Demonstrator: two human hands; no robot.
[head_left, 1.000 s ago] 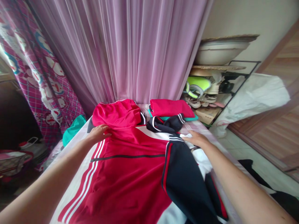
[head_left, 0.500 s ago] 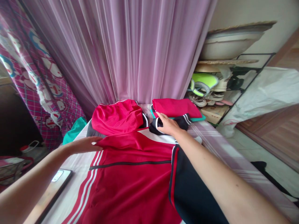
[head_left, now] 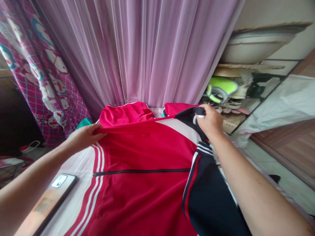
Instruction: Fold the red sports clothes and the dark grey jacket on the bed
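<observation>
A red track jacket [head_left: 142,193] with white stripes, a dark zipper line and black parts lies spread in front of me. My left hand [head_left: 85,135] pinches its far left edge, fingers closed on the red cloth. My right hand [head_left: 211,121] grips a black, white-edged part at the far right corner. Between my hands the far edge is stretched nearly straight and lifted. Below my right hand lies a black sleeve [head_left: 211,190] with striped trim. The fingertips of both hands are partly hidden by the cloth.
Behind the jacket sit a bundled red garment [head_left: 126,113] and a folded red garment [head_left: 180,107], partly covered. A phone [head_left: 46,203] lies at the left. Purple curtains [head_left: 147,49] hang behind; a rack [head_left: 283,60] with shoes and a basin [head_left: 258,47] stands right.
My right hand has closed on the black part and moved right and up with it. My left hand has risen slightly with the red edge, pulling the far edge taut.
</observation>
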